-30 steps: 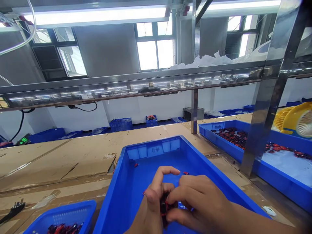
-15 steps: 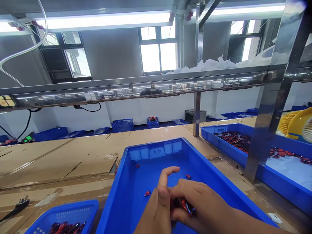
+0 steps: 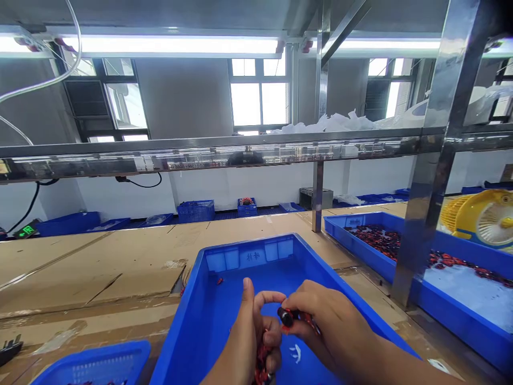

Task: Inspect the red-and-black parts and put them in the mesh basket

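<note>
Over a deep blue tray [image 3: 190,307], both of my hands work close together. My left hand [image 3: 245,334] has its thumb raised and its lower fingers curled around several small glossy red-and-black parts [image 3: 262,363]. Its index finger reaches towards my right hand [image 3: 334,323]. Between the thumb and fingers of the right hand is a small red-and-black part [image 3: 286,317] with a dark rounded end; more red shows behind it. A single loose red part [image 3: 219,280] lies at the tray's far left. White marks [image 3: 295,353] show on the tray floor below the hands.
A blue basket [image 3: 132,355] sits at the lower left. To the right, beyond a metal post [image 3: 419,224], another blue tray [image 3: 444,299] holds many red-and-black parts. A yellow fan [image 3: 481,219] stands behind it. A metal shelf beam [image 3: 200,155] crosses ahead.
My hands have moved slightly apart, and my left thumb has lifted. The part in my right fingers now shows clearly. Two loose parts seen on the tray floor earlier no longer show. The view has shifted slightly.
</note>
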Motion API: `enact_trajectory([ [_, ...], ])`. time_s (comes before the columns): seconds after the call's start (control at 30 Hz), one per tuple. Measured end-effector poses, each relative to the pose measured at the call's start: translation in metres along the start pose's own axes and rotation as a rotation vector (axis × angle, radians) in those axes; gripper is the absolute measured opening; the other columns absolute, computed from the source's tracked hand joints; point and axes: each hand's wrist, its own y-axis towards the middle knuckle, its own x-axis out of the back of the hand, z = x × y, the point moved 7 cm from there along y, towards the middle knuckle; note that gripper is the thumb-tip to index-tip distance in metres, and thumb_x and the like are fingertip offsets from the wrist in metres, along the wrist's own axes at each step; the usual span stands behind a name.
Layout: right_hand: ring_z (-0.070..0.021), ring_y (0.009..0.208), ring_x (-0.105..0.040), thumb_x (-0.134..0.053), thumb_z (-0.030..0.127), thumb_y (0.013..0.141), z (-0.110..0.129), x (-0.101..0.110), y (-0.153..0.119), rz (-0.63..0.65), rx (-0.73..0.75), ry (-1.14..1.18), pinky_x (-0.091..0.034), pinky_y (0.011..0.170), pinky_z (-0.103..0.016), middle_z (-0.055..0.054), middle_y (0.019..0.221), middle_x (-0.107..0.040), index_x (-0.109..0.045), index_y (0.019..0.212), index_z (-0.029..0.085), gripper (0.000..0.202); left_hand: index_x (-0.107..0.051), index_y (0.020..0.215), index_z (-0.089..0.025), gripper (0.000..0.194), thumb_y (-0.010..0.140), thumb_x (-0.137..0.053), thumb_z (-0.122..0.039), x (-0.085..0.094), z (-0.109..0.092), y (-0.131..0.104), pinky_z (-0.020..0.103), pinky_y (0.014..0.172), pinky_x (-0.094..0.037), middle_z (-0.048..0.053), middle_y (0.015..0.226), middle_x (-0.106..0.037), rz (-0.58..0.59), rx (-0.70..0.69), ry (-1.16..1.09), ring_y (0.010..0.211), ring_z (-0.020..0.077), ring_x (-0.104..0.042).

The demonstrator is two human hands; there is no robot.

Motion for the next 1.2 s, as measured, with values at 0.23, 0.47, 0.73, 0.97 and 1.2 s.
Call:
enact_trajectory([
  [0.23, -0.0044, 0.036, -0.02, -0.041, 0.053, 0.098, -0.038, -0.039, -0.015, 0.099, -0.888, 1.358, -0.017, 0.031, -0.016, 0.008, 0.054, -0.037, -0.043, 0.077, 0.021, 0.039, -0.049, 0.113, -0.021, 0.086, 0.075, -0.013, -0.088, 0.016, 0.004, 0.005, 0.018, 0.026, -0.03, -0.008, 0.048, -0.035, -0.074, 0.133, -0.135, 0.034, 0.0098, -0.031],
  [0.47, -0.0067, 0.04, -0.032, -0.041, 0.04, 0.092, -0.049, -0.033, -0.011, 0.069, -0.931, 1.762, -0.023, 0.025, -0.014, 0.003, 0.064, -0.047, -0.06, 0.096, 0.019, 0.029, -0.05, 0.114, -0.02, 0.07, 0.083, -0.032, -0.079, 0.024, -0.01, 0.002, 0.018, 0.024, -0.033, -0.009, 0.053, -0.033, -0.198, 0.068, -0.212, 0.037, 0.0081, -0.029],
  [0.73, -0.0038, 0.036, -0.03, -0.058, 0.05, 0.09, -0.049, -0.047, -0.018, 0.17, -0.88, 1.142, -0.021, 0.031, -0.014, 0.007, 0.056, -0.047, -0.064, 0.084, 0.017, 0.034, -0.05, 0.115, -0.02, 0.068, 0.085, -0.028, -0.077, 0.026, -0.007, 0.003, 0.02, 0.026, -0.03, -0.008, 0.055, -0.034, -0.213, 0.082, -0.249, 0.035, 0.0088, -0.026],
  [0.97, -0.0138, 0.058, -0.057, -0.068, 0.057, 0.081, -0.004, -0.046, -0.011, 0.232, -0.067, 0.007, -0.038, 0.052, -0.024, 0.001, 0.071, -0.065, -0.069, 0.111, 0.026, 0.043, -0.05, 0.11, -0.02, 0.059, 0.09, -0.028, -0.07, 0.033, -0.008, -0.002, 0.016, 0.034, -0.027, -0.008, 0.055, -0.037, -0.345, 0.044, -0.335, 0.035, 0.0077, -0.032],
  [1.2, -0.0159, 0.067, -0.066, -0.064, 0.06, 0.081, 0.007, -0.059, -0.017, 0.238, 0.057, -0.145, -0.044, 0.056, -0.025, -0.003, 0.087, -0.073, -0.064, 0.114, 0.021, 0.052, -0.051, 0.11, -0.016, 0.06, 0.091, -0.026, -0.067, 0.022, 0.007, -0.005, 0.019, 0.036, -0.03, -0.006, 0.056, -0.041, -0.318, 0.135, -0.405, 0.035, 0.0079, -0.035],
])
